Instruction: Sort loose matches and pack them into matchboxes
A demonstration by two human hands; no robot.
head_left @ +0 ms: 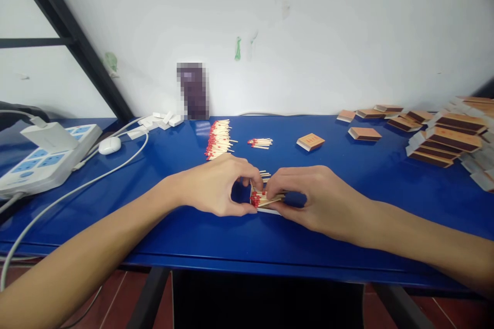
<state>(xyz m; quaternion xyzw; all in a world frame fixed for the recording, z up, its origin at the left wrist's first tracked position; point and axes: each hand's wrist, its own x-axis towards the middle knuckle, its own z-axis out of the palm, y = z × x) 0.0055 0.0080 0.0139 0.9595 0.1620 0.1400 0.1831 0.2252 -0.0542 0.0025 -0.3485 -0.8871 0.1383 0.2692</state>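
Note:
Both hands meet at the middle of the blue table [347, 190]. My left hand [216, 185] and my right hand [309, 198] have their fingers curled and pinched round a small open matchbox tray [266, 200] full of red-tipped matches. The tray rests low on the table, partly hidden by my fingers. Behind it lies a large loose pile of matches [218, 139] and a smaller bundle of matches [260, 142]. A single closed matchbox [311, 141] lies a little to the right of those.
Several brown matchboxes [436, 136] are stacked and scattered at the far right. A white power strip [46, 157] with cables, a white mouse-like object [109, 145] and white plugs [162, 121] sit at the left. A white wall stands behind; a black frame runs diagonally at the left.

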